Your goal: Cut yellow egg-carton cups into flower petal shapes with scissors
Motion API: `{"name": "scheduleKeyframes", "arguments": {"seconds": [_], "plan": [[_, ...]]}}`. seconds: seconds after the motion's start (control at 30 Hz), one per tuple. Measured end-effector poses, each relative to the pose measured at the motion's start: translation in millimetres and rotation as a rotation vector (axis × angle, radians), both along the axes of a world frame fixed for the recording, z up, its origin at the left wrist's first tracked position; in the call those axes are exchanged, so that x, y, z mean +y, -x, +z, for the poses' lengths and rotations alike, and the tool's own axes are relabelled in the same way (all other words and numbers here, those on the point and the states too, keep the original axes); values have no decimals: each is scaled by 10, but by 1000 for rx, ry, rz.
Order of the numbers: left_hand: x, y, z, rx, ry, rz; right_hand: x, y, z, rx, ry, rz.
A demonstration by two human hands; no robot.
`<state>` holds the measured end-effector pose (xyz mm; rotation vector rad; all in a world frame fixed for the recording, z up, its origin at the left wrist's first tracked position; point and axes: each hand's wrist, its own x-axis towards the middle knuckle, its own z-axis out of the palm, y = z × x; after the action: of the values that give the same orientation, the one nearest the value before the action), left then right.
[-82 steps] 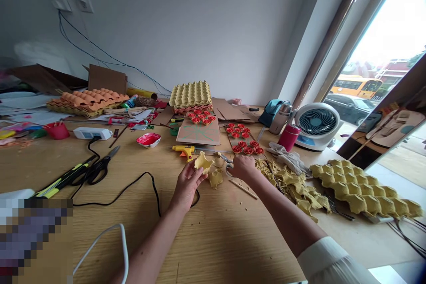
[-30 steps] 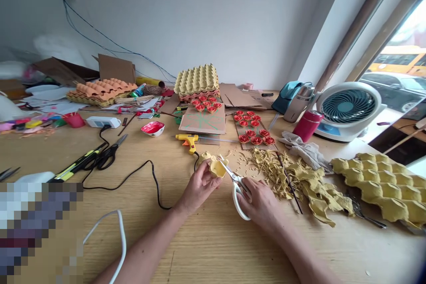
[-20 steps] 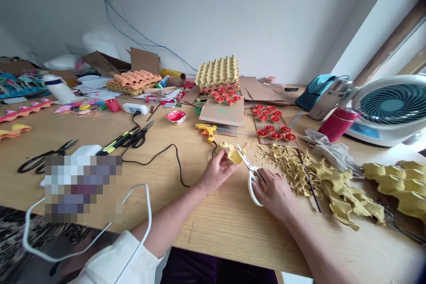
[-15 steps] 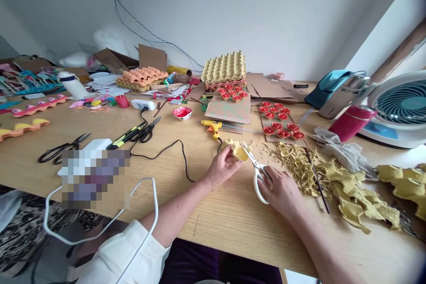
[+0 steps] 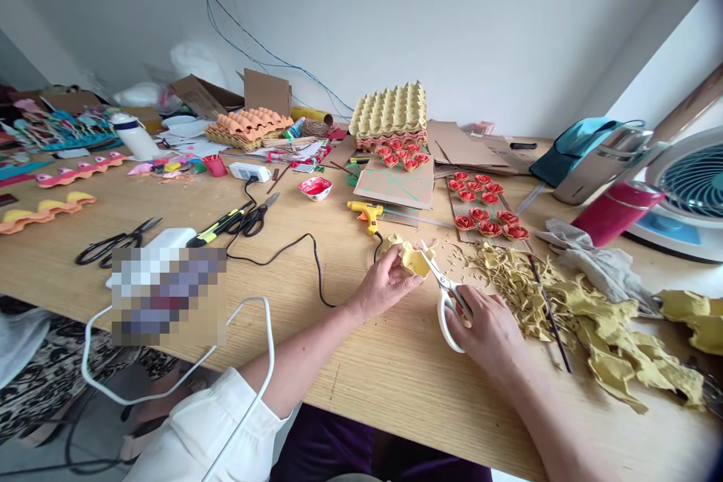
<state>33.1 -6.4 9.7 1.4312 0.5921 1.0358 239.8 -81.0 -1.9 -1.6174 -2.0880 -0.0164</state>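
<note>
Between the thumb and fingers of my left hand (image 5: pixel 385 288) is a yellow egg carton cup (image 5: pixel 416 263) with an uneven rim. My right hand (image 5: pixel 490 327) grips a pair of white-handled scissors (image 5: pixel 447 292), its fingers through the loops. The blades reach the right side of the cup's rim and appear slightly apart. Just behind the cup lies a yellow glue gun (image 5: pixel 368 215) with a black cord. Yellow carton scraps (image 5: pixel 508 282) are heaped to the right of the scissors.
Red paper roses (image 5: pixel 486 220) sit on cardboard behind the scraps. A stack of egg trays (image 5: pixel 389 111) stands at the back. Left are a red paint bowl (image 5: pixel 315 188), black scissors (image 5: pixel 116 242) and a white cable (image 5: pixel 269 346). A pink bottle (image 5: pixel 618 212) and fan (image 5: pixel 692 196) stand right.
The whole view has shifted a little, so things appear farther right. Both hands keep their hold on the cup and scissors, with the blades still at the cup's rim.
</note>
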Motion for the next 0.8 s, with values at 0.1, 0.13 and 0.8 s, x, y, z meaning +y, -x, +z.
{"name": "scheduleKeyframes", "arguments": {"seconds": [0.1, 0.13, 0.8], "plan": [[-9, 9, 19, 6, 5, -15, -9, 3, 11, 8, -5, -9], [-9, 12, 22, 17, 12, -17, -12, 4, 16, 8, -5, -9], [32, 29, 47, -62, 58, 86, -59, 72, 167, 118, 76, 5]]}}
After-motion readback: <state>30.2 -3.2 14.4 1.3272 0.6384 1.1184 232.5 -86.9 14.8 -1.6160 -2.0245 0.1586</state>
